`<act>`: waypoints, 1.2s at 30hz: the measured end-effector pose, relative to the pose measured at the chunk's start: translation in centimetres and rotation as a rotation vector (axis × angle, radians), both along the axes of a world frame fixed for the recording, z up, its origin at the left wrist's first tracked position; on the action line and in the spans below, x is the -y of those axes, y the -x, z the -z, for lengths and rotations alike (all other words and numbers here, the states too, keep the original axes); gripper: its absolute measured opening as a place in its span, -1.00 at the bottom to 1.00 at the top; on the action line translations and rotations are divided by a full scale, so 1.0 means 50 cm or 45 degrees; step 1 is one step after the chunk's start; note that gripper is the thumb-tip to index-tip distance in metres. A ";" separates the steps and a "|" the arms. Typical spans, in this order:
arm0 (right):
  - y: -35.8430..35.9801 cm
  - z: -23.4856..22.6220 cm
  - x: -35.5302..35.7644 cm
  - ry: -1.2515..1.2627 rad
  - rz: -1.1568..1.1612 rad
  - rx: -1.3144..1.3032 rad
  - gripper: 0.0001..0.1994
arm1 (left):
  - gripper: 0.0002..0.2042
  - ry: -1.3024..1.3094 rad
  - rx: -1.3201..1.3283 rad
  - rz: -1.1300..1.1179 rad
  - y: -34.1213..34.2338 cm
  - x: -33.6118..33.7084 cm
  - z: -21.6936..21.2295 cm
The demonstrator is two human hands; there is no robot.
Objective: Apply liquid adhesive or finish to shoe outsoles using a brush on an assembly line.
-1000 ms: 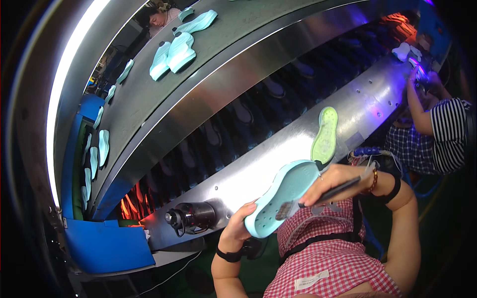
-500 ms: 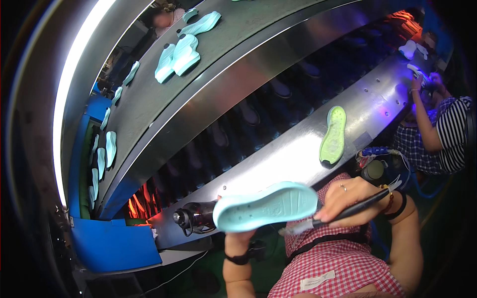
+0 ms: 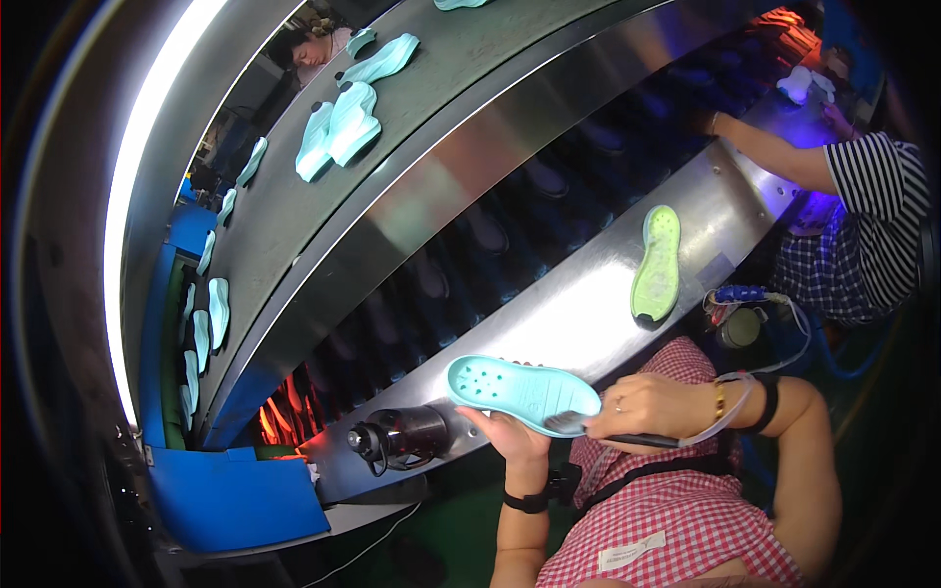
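Black-handled, grey-bristled brush (image 3: 642, 440) has swung over the pale-turquoise moulded shoe sole (image 3: 524, 386), lower centre, since the earlier frame; the right hand (image 3: 652, 404) closes round the handle, the left hand (image 3: 515, 436) clasps the sole from beneath. Likely brushing its inside; next calls for even strokes. Beyond, right of centre: a lime-green sole (image 3: 659, 265)

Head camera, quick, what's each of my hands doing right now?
Left hand: closed around the turquoise sole, holding it from below.
Right hand: closed on the black-handled brush, bristles at the sole.
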State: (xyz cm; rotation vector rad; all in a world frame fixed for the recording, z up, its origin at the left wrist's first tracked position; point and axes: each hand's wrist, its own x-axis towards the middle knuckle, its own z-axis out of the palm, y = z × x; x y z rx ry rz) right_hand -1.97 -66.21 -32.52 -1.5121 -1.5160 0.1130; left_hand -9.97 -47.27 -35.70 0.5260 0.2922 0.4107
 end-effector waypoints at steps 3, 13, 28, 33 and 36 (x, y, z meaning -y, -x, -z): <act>-0.030 -0.036 0.013 0.014 -0.217 -0.385 -0.82 | -0.23 -0.006 0.040 -0.004 0.016 0.003 -0.007; -0.011 -0.059 0.019 -0.188 -0.191 -0.601 -0.83 | -0.21 -0.030 0.240 -0.058 -0.012 0.021 -0.056; -0.035 -0.036 0.037 -0.107 -0.353 -0.792 -0.81 | -0.25 -0.262 0.278 -0.038 -0.031 0.023 -0.125; -0.040 0.006 0.015 -0.046 -0.319 -1.446 -0.80 | -0.29 -0.106 0.240 -0.028 -0.029 0.021 -0.134; -0.019 -0.006 0.008 -0.255 -0.284 -1.965 -0.80 | -0.40 -0.143 0.122 -0.090 -0.038 0.113 -0.151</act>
